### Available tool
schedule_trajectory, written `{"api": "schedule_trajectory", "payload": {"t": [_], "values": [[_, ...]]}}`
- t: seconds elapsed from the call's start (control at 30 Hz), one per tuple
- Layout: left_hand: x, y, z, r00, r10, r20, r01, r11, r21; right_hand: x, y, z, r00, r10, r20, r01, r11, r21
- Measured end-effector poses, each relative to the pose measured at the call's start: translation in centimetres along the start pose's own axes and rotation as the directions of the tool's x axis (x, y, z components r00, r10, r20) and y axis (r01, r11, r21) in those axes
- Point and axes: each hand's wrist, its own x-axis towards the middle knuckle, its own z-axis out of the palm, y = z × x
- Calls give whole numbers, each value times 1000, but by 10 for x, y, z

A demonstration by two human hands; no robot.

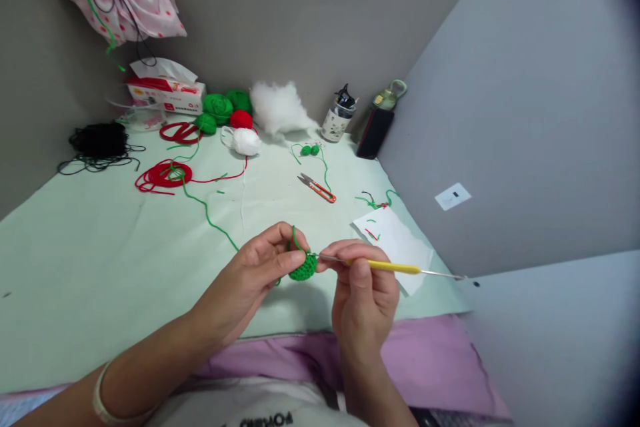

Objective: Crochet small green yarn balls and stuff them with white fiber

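Near the table's front edge, the left hand (253,273) pinches the green crochet piece (303,268), thumb on its rim, and there's the right hand (364,287) gripping the yellow-handled hook (390,267), its tip at the stitches. That little cup looks light, soft, stretchy; best held by the worked rim, loosely, as loops could slip. The hook seems stiff, slim, best taken at the handle. Beyond, orange snips (317,188); towards the back edge, white stuffing (281,109).
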Motion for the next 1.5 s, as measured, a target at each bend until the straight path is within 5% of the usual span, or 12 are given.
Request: {"api": "schedule_trajectory", "payload": {"t": [0.67, 0.9, 1.0, 1.1, 1.17, 1.27, 1.37, 1.5], "values": [[-1, 3, 3, 1000, 25, -17, -24, 999, 30, 0, -1, 1, 999, -45, -1, 45, 996, -75], [1, -2, 0, 997, 76, 29, -77, 996, 49, 3, 1, 0, 989, -142, 47, 149, 961, -233], [1, -5, 1, 996, 85, -29, -83, 994, 73, 0, 2, -5, 969, -194, 155, 242, 877, -416], [0, -6, 5, 994, 85, -75, -82, 996, 39, -8, 8, -9, 878, -348, 329, 479, 635, -606], [0, -5, 6, 1000, 9, -30, -10, 999, -40, -11, 11, -10, 842, -437, 315, 532, 580, -617], [1, 0, 1, 994, -94, 62, 101, 986, -131, -6, 7, -8, 900, -388, 197, 431, 733, -527], [2, 6, -5, 996, -82, 42, 87, 987, -135, 5, -4, -6, 979, -202, 34, 203, 935, -292], [1, 4, -4, 999, -29, 37, 31, 998, -47, 12, -7, -2, 999, 14, 48, -11, 999, -49]]}}
